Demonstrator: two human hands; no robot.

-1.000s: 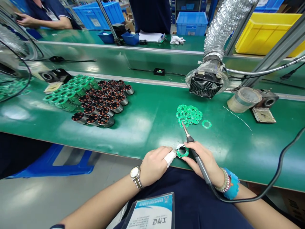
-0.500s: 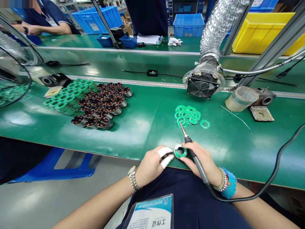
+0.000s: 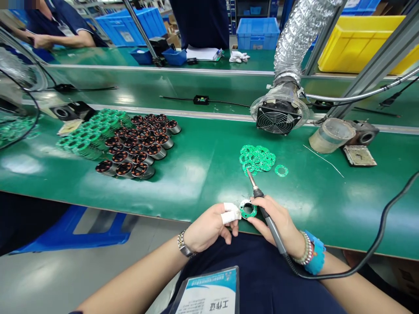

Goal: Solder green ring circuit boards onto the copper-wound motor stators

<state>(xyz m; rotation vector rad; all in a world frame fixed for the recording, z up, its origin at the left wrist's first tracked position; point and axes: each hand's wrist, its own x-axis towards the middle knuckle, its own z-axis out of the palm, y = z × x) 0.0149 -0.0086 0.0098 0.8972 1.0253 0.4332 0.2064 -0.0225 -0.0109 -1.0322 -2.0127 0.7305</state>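
Note:
My right hand (image 3: 278, 222) holds a soldering iron (image 3: 271, 226), its tip pointing up and away. The thumb and index finger of that hand also grip the right side of a motor part with a green ring board (image 3: 248, 209) on top. My left hand (image 3: 212, 224), with white wraps on two fingers, has closed fingertips at the left edge of the part; whether they pinch something small there cannot be made out. Beyond the iron's tip lies a pile of green ring boards (image 3: 258, 158), with one loose ring (image 3: 281, 170) to its right.
Copper-wound motor parts (image 3: 140, 150) and stacked green boards (image 3: 94, 131) stand on the left. A fan with a foil duct (image 3: 278, 120) stands behind the pile. At right are a round container (image 3: 332, 135) and a sponge tray (image 3: 360, 156). Two people are across the bench.
My left hand's wrapped fingers have come together and moved against the part's left edge, with the other fingers now showing below. My right hand has hardly moved.

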